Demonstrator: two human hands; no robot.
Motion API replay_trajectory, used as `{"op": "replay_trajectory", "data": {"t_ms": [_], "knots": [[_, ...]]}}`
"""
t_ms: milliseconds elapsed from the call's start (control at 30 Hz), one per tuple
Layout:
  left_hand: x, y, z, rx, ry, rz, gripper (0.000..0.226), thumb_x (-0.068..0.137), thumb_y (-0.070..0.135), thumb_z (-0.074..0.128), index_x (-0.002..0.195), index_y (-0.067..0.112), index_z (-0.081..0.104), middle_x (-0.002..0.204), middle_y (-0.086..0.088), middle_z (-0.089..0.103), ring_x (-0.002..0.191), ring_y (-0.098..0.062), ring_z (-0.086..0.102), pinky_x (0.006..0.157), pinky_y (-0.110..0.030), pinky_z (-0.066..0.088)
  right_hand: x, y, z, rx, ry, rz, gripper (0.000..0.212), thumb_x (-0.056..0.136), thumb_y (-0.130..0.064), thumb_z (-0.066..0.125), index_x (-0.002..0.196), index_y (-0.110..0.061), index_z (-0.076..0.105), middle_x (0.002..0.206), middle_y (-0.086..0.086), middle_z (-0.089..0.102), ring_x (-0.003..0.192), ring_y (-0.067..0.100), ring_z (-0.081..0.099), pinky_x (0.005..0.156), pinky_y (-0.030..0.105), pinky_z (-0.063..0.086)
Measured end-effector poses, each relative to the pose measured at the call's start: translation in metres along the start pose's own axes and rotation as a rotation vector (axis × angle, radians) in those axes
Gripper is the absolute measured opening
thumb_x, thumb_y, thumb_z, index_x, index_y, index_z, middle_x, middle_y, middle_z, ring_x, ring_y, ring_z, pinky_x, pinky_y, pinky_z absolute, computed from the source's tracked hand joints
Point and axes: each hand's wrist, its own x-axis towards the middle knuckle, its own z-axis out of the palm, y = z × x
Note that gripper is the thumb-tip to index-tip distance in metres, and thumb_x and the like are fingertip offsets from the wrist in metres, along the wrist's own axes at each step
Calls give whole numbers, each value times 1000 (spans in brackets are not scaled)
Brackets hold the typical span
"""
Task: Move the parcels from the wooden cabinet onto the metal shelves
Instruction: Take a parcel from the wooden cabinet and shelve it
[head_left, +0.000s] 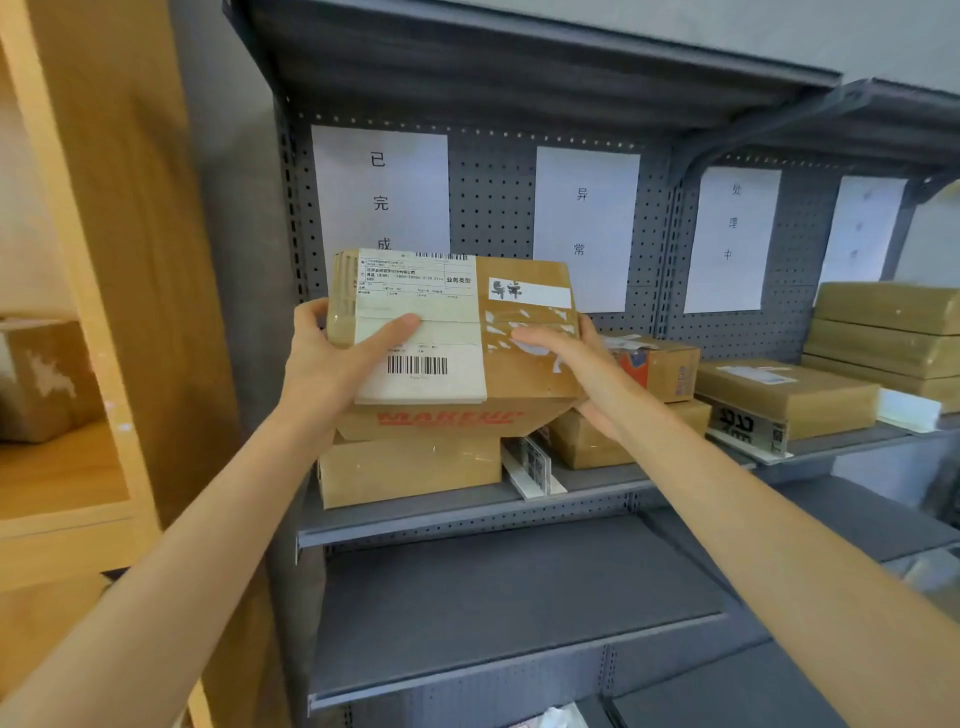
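- Parcel (467, 332) in hand: a brown cardboard box with a white shipping label and torn tape on its top face, held in front of the metal shelves (415, 519), just above a stack of two other boxes (410, 467).
- Left hand (332, 358) is clamped on the left end, thumb across the label; right hand (576, 364) is closed on the right end, fingers beneath.
- Handling, as a guess: stiff cardboard, probably light, since bare fingertips carry it; the taped patches may be slick.
- Best hold looks like the two short ends, palms under the bottom edges.
- Another box (47, 379) waits in the wooden cabinet (130, 260) at left.
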Motion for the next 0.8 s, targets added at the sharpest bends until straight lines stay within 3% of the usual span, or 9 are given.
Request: {"op": "replay_trajectory", "data": {"t_ms": [233, 433, 600, 800], "knots": [[59, -14, 14, -16, 42, 2, 81, 63, 45, 84, 127, 27, 38, 117, 9, 62, 101, -12, 65, 90, -41, 53, 71, 3, 6, -2, -23, -36, 72, 70, -32, 82, 130, -26, 42, 119, -3, 62, 111, 17, 59, 103, 46, 45], [84, -22, 38, -19, 40, 24, 81, 60, 44, 87, 124, 28, 39, 116, 11, 61, 101, -12, 65, 91, -41, 53, 101, 13, -5, 24, -11, -60, 75, 58, -37, 80, 124, -28, 46, 118, -3, 64, 110, 17, 62, 103, 47, 45], [94, -20, 70, -35, 26, 32, 77, 67, 41, 83, 127, 26, 38, 119, 9, 60, 104, -12, 63, 93, -40, 52, 121, 8, -31, -8, 5, -94, 90, 46, -45, 82, 127, -28, 45, 119, -4, 65, 112, 18, 61, 103, 47, 44], [107, -14, 119, -58, 19, 59, 76, 71, 37, 80, 131, 24, 35, 118, 8, 61, 100, -9, 64, 88, -34, 54, 149, 5, -72, -3, 4, -120, 86, 49, -44, 82, 125, -30, 46, 119, -5, 64, 112, 18, 61, 101, 48, 46]]}}
